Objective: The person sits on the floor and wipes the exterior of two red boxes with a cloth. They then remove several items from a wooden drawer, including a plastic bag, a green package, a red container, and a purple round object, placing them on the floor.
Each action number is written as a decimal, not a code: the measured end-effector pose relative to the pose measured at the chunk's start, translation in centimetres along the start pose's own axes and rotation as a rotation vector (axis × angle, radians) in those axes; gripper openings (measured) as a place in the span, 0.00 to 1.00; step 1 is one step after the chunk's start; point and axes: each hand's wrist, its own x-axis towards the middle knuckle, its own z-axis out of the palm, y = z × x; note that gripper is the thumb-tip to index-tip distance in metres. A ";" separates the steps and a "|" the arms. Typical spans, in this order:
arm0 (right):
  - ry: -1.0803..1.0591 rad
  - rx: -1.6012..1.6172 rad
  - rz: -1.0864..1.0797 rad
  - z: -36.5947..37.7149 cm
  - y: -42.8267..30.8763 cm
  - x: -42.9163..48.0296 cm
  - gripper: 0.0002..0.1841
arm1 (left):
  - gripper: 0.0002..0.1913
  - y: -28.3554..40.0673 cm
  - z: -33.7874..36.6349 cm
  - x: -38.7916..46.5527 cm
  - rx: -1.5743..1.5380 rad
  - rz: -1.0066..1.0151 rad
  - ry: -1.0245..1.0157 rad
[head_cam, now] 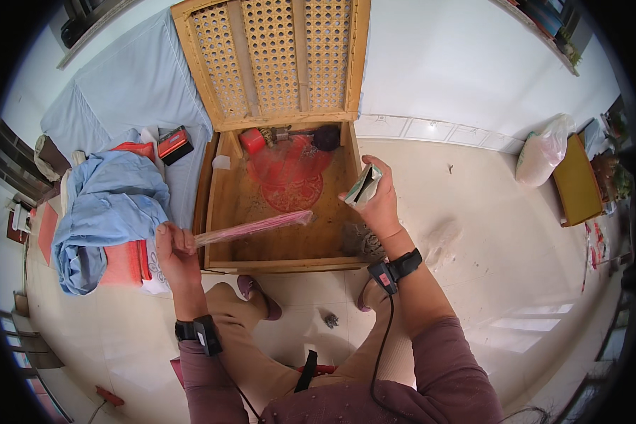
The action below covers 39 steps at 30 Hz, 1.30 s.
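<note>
My left hand (177, 244) grips one end of a long, thin bundle in clear plastic, pink along its far part (259, 227), held over the front of an open wooden storage box (291, 265). My right hand (379, 204) holds a small green-and-white packet (364, 185), its dark opening showing, above the box's right side. Inside the box lie a red patterned sheet (291, 191), a red cylindrical object (252, 141), a dark round object (327, 139) at the back and a clear bag (360, 239) in the front right corner. The raised woven-cane lid (270, 58) stands behind.
To the left, blue cloth (111, 201) lies over red fabric, near a red-and-black box (175, 146). A crumpled plastic bag (444, 241) is on the floor at right. Farther right are a filled white bag (543, 151) and a yellowish box (577, 180). A small grey clump (330, 320) lies between the feet.
</note>
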 end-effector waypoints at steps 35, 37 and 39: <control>0.020 1.329 0.795 1.1 -6.8 -2.4 0.37 | 0.33 -11.8 6.1 -3.3 -0.126 -0.427 -0.299; -0.038 1.338 0.800 2.2 -7.4 -2.9 0.37 | 0.32 -11.6 5.9 -2.6 -0.260 -0.413 -0.282; -0.057 1.390 0.810 2.8 -7.5 -3.0 0.38 | 0.30 -11.1 5.7 -1.9 -0.257 -0.363 -0.247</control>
